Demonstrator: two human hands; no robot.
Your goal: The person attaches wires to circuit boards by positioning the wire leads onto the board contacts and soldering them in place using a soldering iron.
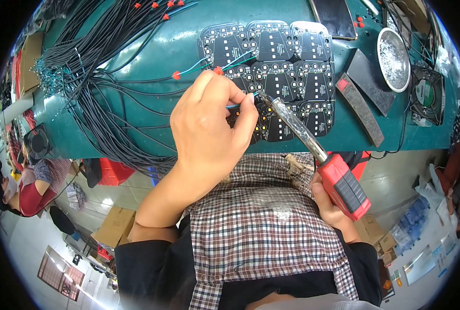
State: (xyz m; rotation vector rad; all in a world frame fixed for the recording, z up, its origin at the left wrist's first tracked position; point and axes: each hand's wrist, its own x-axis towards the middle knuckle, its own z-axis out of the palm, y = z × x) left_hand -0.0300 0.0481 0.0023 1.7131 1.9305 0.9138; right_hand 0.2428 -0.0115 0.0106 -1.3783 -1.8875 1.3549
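from the left, a snag among these smooth black cables [98, 121] could drag the thin wire [256, 94] astray; the left hand [209, 116] pinches it over flat, round-cornered circuit boards [274, 46] on the green table [162, 44]; a slip could burn fingertips [249, 99]; the right hand [327, 204] wraps the soldering iron [299, 127], blotchy metal barrel, blocky red handle [341, 181].

The person wears a black shirt [302, 284] with short, loose sleeves [146, 268] that end near the elbows. Over it goes an apron [261, 245] with little brown, white and dark squares all over. Two wide straps [207, 294] have the same squares. A pale, dusty spot [283, 213] marks the front. The left hand [206, 116] and right hand [327, 202] are bare.
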